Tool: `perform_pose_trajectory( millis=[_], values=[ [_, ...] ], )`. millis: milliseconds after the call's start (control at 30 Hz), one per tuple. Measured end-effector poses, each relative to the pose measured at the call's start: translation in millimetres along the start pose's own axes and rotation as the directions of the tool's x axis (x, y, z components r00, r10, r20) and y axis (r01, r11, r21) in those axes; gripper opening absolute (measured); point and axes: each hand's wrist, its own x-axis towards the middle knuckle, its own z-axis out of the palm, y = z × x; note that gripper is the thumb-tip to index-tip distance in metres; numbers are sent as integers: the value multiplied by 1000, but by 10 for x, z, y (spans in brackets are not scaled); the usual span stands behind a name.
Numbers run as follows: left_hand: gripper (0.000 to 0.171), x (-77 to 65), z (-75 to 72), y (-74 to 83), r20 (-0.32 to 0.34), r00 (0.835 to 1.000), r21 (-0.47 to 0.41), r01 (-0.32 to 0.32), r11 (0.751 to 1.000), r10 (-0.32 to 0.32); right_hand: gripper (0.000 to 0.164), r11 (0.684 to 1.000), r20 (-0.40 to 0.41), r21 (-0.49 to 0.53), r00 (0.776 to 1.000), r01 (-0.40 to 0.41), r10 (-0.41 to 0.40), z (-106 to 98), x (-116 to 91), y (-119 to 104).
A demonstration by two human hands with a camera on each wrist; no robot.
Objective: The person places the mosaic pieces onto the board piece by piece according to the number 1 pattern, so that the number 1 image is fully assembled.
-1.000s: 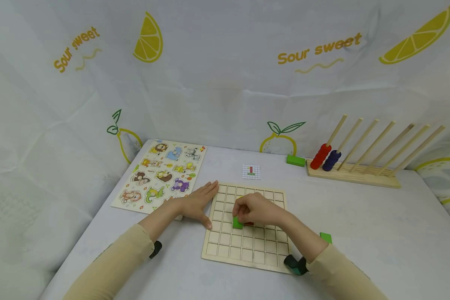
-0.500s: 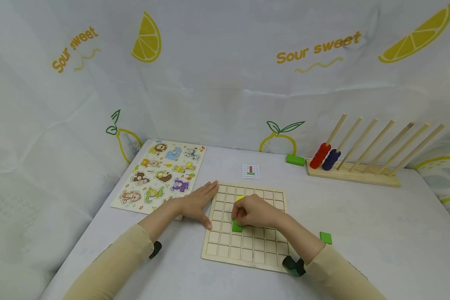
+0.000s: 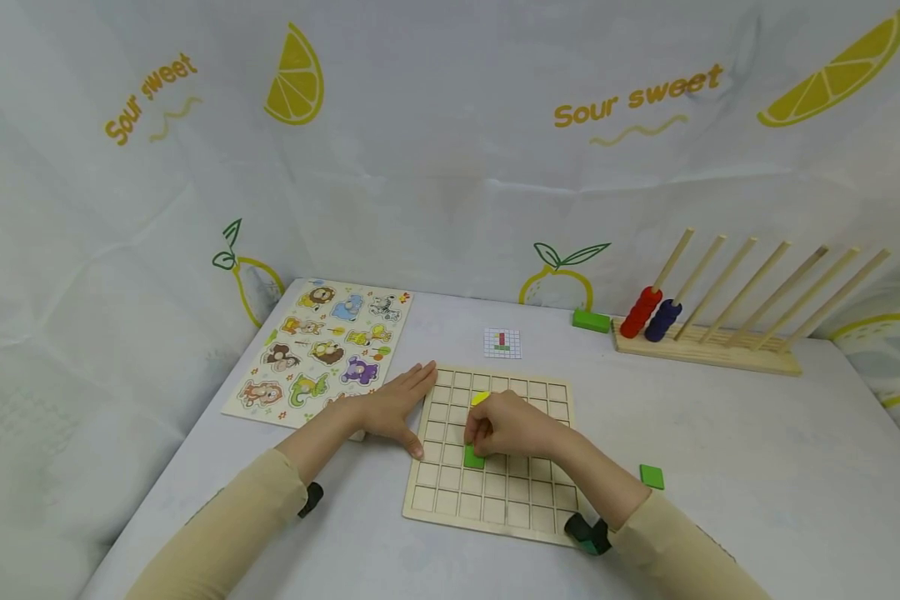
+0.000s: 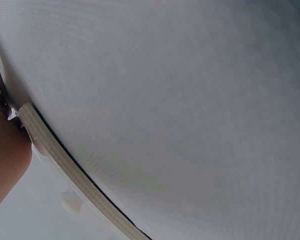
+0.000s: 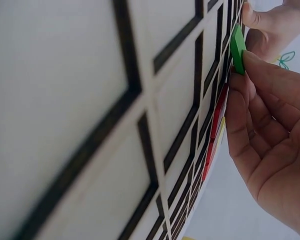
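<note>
On the wooden grid board [image 3: 495, 510], my right hand [image 3: 516, 425] pinches a small green square tile [image 3: 473, 457] between thumb and fingers, left of the board's middle. The right wrist view shows this green tile [image 5: 237, 49] tilted against the grid, its near edge held at the fingertips. Red tiles [image 5: 219, 112] sit in cells close by, mostly hidden under the hand in the head view. A yellow tile [image 3: 480, 398] shows just beyond the knuckles. My left hand [image 3: 392, 410] lies spread along the board's left edge, fingers straight, touching the rim.
Behind the board lies a small pattern card [image 3: 502, 343]. An animal puzzle [image 3: 322, 350] stands left, partly under the left forearm. A peg abacus [image 3: 708, 346] and a green block [image 3: 591, 321] are at the back right. Another green tile [image 3: 652, 476] lies beside the right sleeve.
My right hand has moved the green tile slightly towards the front of the board, and it looks lower now. More of the yellow tile shows. The left hand has stayed put.
</note>
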Motion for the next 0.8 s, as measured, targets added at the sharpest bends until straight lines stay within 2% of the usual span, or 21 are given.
perform_pose_trajectory(
  millis=[500,800],
  values=[
    [127,10,-9,0,4,1000,3,-7,1000,7,7,1000,-16,-26,1000,-12,12,-13,2,-36],
    [127,5,-2,-5,2,1000,2,-6,1000,6,5,999,-36,-37,999,-33,32,-102,-15,-64]
  ],
)
